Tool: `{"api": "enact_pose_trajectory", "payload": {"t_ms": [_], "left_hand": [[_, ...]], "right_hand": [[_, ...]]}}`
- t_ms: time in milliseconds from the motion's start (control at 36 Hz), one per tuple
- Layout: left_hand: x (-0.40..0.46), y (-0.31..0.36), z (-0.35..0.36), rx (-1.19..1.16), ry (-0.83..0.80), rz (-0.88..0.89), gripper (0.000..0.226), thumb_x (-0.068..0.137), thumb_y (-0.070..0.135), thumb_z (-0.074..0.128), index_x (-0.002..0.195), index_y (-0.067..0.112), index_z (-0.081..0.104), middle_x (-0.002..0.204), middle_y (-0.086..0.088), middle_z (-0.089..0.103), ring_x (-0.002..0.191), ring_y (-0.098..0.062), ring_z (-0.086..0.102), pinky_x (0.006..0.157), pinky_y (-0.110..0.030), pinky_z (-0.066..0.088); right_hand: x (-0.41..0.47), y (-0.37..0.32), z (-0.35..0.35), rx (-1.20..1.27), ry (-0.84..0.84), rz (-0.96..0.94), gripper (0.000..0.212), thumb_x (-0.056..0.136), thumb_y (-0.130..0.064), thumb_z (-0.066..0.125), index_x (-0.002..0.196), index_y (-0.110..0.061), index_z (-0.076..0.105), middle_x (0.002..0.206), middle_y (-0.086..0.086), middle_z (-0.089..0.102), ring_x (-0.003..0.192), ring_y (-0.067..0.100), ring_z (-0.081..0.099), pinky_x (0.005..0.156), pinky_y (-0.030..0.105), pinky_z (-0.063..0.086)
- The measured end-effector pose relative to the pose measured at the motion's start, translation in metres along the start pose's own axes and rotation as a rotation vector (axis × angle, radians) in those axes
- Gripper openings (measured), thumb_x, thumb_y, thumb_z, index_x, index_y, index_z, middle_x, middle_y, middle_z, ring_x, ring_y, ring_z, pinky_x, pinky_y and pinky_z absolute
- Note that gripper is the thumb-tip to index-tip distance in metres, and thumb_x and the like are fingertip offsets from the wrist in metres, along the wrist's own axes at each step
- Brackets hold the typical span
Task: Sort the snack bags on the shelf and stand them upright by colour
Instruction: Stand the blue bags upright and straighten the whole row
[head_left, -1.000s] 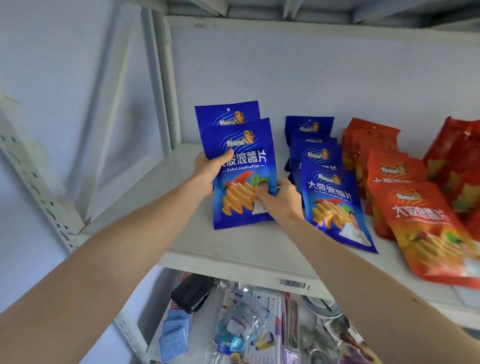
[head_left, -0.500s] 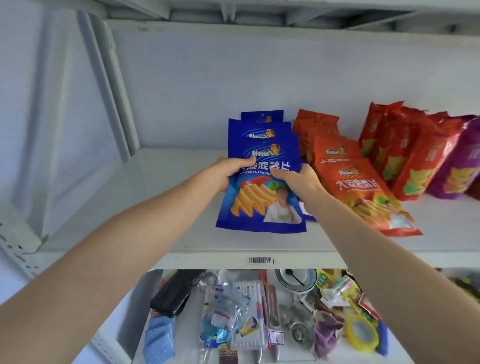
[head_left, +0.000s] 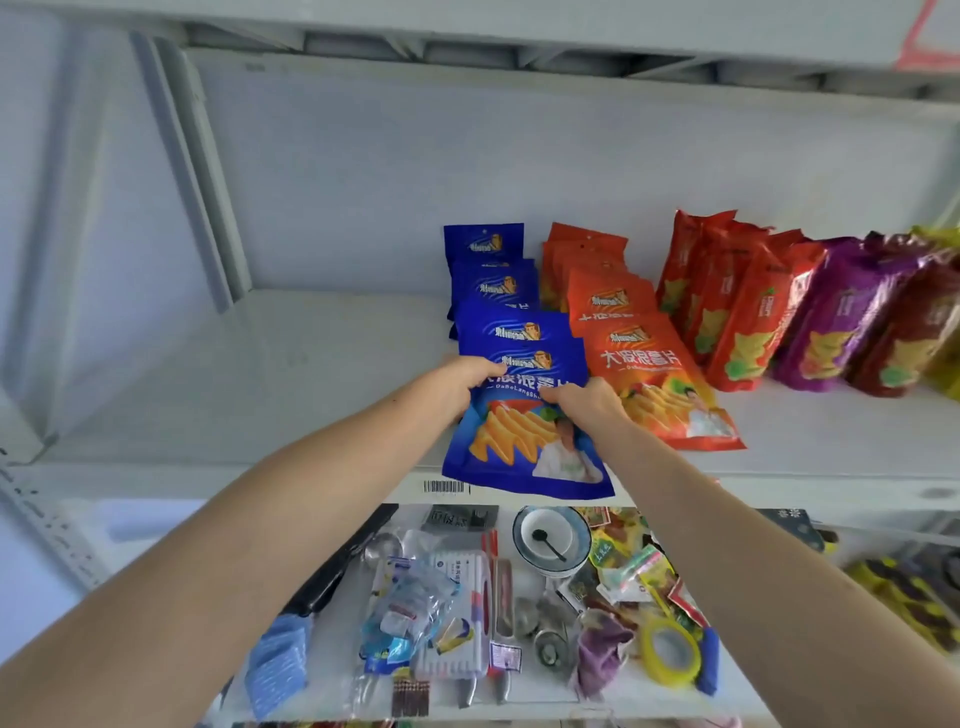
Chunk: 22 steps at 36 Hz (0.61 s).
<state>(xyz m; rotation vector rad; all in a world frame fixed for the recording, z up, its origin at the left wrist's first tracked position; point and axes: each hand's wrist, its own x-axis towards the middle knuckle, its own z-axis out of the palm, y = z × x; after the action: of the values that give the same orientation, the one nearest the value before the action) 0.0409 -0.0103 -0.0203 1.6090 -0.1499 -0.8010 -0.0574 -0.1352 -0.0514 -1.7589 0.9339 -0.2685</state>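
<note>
Left arm: bare, reached forward and up from lower left, nearly straight.
Left hand (head_left: 462, 382): palm down, fingers curled over the upper left edge of a blue bag (head_left: 524, 441), thumb tucked under.
Right arm: bare, stretched in from lower right, angled toward centre.
Right hand (head_left: 584, 402): knuckles up, fingers pinched on the same bag at its middle right.
Hands: close together, not quite touching, both clamped on the bag.

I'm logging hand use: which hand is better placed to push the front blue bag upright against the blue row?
Probably the left hand: it grips the blue bag at its upper left edge, on the open shelf side. The right hand is crowded by the orange bags.
</note>
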Motion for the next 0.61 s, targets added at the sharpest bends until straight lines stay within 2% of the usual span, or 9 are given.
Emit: {"api": "enact_pose_trajectory", "payload": {"t_ms": [28,56,83,139,167,222,306,444,611], "left_hand": [[0.000,-0.001,0.001,-0.001,0.012,0.002,0.030,0.095,0.013,0.061,0.122,0.005,0.051,0.134,-0.019,0.057,0.067,-0.020,0.054,0.073,-0.037,0.050],[0.000,-0.001,0.002,-0.004,0.021,0.004,0.030,0.094,0.013,0.062,0.122,0.005,0.052,0.134,-0.019,0.058,0.067,-0.021,0.055,0.074,-0.038,0.050],[0.000,-0.001,0.003,0.003,0.040,0.012,0.036,0.093,0.013,0.064,0.125,0.003,0.052,0.133,-0.019,0.058,0.070,-0.022,0.057,0.075,-0.039,0.050],[0.003,-0.001,0.003,0.017,0.069,0.025,0.045,0.091,0.013,0.067,0.131,0.001,0.050,0.132,-0.018,0.059,0.087,-0.027,0.063,0.078,-0.039,0.050],[0.004,-0.001,0.003,0.019,0.080,0.028,0.047,0.090,0.013,0.068,0.132,0.001,0.050,0.132,-0.017,0.059,0.099,-0.030,0.063,0.080,-0.039,0.049],[0.006,0.001,0.002,0.021,0.113,0.030,0.047,0.089,0.014,0.070,0.130,0.001,0.051,0.130,-0.016,0.061,0.114,-0.032,0.062,0.083,-0.039,0.049],[0.014,0.006,-0.002,0.042,0.175,0.030,0.051,0.082,0.017,0.077,0.125,0.003,0.054,0.124,-0.015,0.064,0.109,-0.031,0.065,0.079,-0.039,0.052],[0.044,0.017,-0.010,0.061,0.203,0.018,0.055,0.077,0.021,0.082,0.123,0.005,0.056,0.121,-0.015,0.066,0.103,-0.031,0.067,0.080,-0.041,0.055],[0.075,0.031,-0.015,0.057,0.191,0.016,0.053,0.081,0.022,0.079,0.124,0.005,0.054,0.121,-0.013,0.065,0.107,-0.030,0.065,0.077,-0.039,0.053]], "right_hand": [[0.023,0.011,0.003,-0.036,0.026,0.008,0.093,0.039,-0.063,0.070,0.113,-0.011,0.055,0.096,0.013,0.069,0.086,0.029,0.067,0.078,0.040,0.057],[0.037,0.017,0.005,-0.038,0.042,0.014,0.099,0.032,-0.067,0.066,0.114,-0.014,0.055,0.102,0.011,0.068,0.095,0.030,0.065,0.084,0.043,0.055],[0.034,0.014,0.006,-0.016,0.038,0.019,0.095,0.036,-0.065,0.069,0.114,-0.014,0.054,0.099,0.009,0.068,0.094,0.028,0.066,0.084,0.042,0.055],[-0.004,-0.006,0.003,0.012,0.004,0.023,0.064,0.067,-0.050,0.075,0.109,-0.009,0.052,0.075,0.006,0.066,0.072,0.020,0.064,0.076,0.034,0.053],[-0.016,-0.014,0.002,0.016,-0.004,0.033,0.049,0.080,-0.041,0.072,0.108,-0.006,0.051,0.066,0.005,0.063,0.062,0.017,0.061,0.071,0.032,0.052],[-0.014,-0.021,0.001,0.012,-0.016,0.039,0.040,0.089,-0.033,0.068,0.111,-0.004,0.051,0.062,0.004,0.061,0.054,0.014,0.057,0.062,0.030,0.049],[0.001,-0.027,0.005,0.022,-0.039,0.035,0.039,0.090,-0.032,0.068,0.113,-0.006,0.051,0.070,0.003,0.062,0.056,0.012,0.058,0.058,0.025,0.048],[0.026,-0.037,0.014,0.031,-0.027,0.048,0.032,0.089,-0.033,0.069,0.100,-0.010,0.050,0.072,0.002,0.061,0.060,0.014,0.060,0.081,0.033,0.055],[0.058,-0.051,0.022,0.025,-0.013,0.048,0.030,0.090,-0.030,0.069,0.080,-0.013,0.046,0.068,0.002,0.060,0.057,0.014,0.058,0.076,0.031,0.054]]}}
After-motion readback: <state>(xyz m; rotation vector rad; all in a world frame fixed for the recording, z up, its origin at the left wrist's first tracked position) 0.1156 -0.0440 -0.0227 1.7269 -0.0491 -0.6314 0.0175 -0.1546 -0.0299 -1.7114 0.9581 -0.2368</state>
